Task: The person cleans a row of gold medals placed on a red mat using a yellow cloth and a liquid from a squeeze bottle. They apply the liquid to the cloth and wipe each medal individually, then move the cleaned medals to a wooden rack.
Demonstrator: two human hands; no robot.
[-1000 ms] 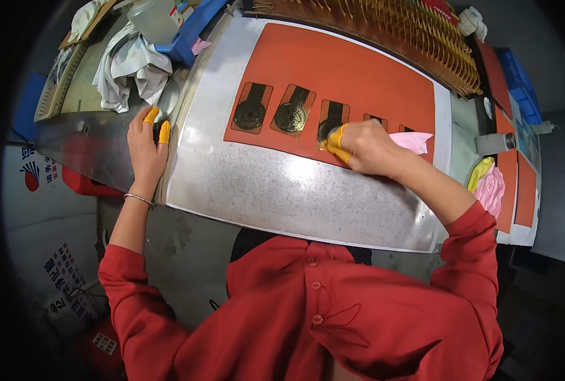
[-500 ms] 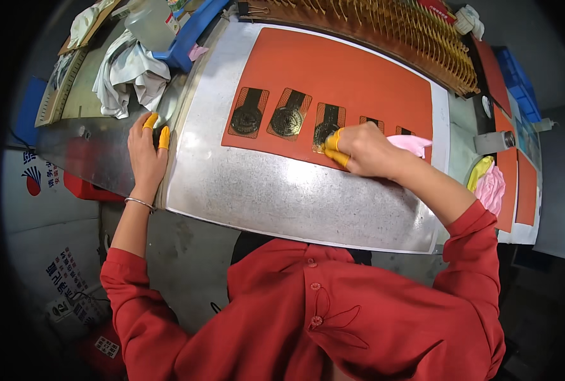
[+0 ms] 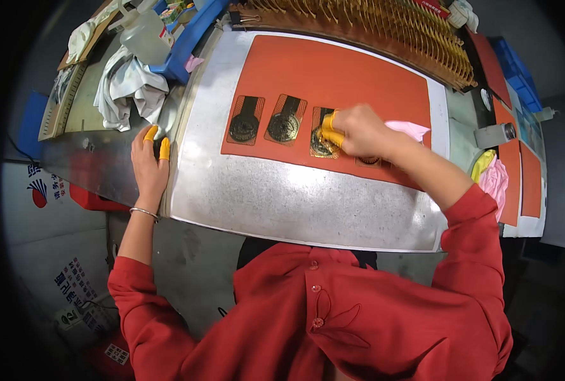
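Observation:
My right hand, yellow finger cots on its fingertips, is curled and pressed against a black-and-gold plate. Whatever its fingers may pinch is hidden. That plate lies on an orange mat, in a row with two similar plates to the left, one in the middle and one leftmost. Another is partly covered by my right hand. A pink cloth shows just beyond my right forearm. My left hand, also with yellow finger cots, rests with fingers extended at the left edge of the metal worktop.
A rack of gold-coloured curved pieces runs along the back. White cloth, a translucent bottle and a blue tray are at the far left. On the right stand a small bottle and a pink cloth bundle.
My right hand has slid away from me over the third plate, uncovering its lower edge. The view has shifted slightly; my left hand stays at the worktop's left edge.

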